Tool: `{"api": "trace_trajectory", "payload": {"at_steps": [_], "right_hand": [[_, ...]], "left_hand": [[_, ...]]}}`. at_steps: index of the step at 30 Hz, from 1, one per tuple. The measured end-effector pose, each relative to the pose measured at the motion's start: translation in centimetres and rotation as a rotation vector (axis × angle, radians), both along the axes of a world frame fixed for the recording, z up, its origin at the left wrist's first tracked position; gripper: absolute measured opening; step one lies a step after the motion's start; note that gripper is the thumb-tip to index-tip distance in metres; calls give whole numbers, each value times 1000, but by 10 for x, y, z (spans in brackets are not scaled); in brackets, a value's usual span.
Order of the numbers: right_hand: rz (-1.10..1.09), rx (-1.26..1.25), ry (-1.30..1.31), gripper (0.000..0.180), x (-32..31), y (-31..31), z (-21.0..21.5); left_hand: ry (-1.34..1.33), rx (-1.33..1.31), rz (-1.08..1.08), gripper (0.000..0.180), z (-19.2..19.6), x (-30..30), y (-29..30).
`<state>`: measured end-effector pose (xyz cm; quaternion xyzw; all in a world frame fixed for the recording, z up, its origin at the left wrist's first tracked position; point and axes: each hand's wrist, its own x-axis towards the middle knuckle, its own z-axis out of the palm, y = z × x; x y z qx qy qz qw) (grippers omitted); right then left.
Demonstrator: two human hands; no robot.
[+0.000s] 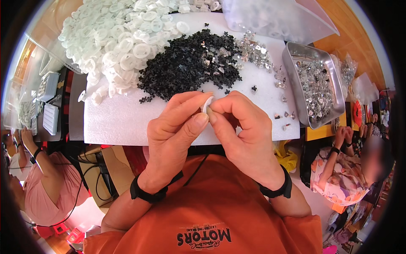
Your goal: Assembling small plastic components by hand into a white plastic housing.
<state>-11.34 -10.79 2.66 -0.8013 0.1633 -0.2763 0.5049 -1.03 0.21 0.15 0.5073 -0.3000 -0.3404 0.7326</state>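
- White foam sheet (pixel 122 122) covers the counter and carries all the loose stock; its near strip just in front of the hands is bare.
- Big heap of round white plastic discs (pixel 118 42) sits at the far left of the sheet, still large, so by my read most of the work is left.
- Pile of small black plastic cross-shaped pieces (pixel 186 63) lies in the middle, touching the white heap on its left; also still large.
- Rectangular metal tray (pixel 292 55) at the right holds a layer of small shiny silver metal bits (pixel 315 84); cannot tell whether these are input stock or finished output.
- Scatter of loose shiny clips (pixel 253 51) lies between the black pile and the tray, a few strays near the sheet's right edge.
- Clear plastic bag (pixel 275 17) lies at the far right of the sheet, contents not readable.
- Left hand (pixel 173 127) is curled, thumb and forefinger pinched onto one small white plastic disc (pixel 207 103).
- Right hand (pixel 241 127) is closed too, fingertips pressing on the same disc from the other side; whether a black or metal part is already in it is hidden.
- Disc is held above the near edge of the sheet, close to the chest: one piece in assembly, no clear finished pile visible.
- Other people's arms show at far left and right, not involved.
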Motion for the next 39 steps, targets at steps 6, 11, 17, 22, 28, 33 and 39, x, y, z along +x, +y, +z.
{"api": "trace_trajectory", "payload": {"at_steps": [6,11,17,22,28,33,39], "right_hand": [[-5,101,-31,7,3,4,1],[17,125,-18,6,4,2,0],[97,311,59,7,2,-2,1],[136,273,159,2,1,-17,15],[60,-153,545,13,0,-87,19],[73,-502,559,17,3,-94,5],[54,-536,622,19,-4,-89,16]], "left_hand": [[-56,18,48,30,0,1,4],[-265,101,82,31,5,4,5],[-431,131,92,30,11,6,5],[-171,11,-25,24,3,14,2],[181,153,-43,31,10,11,0],[232,186,-98,30,9,4,-3],[235,187,-163,29,5,2,-4]]}}
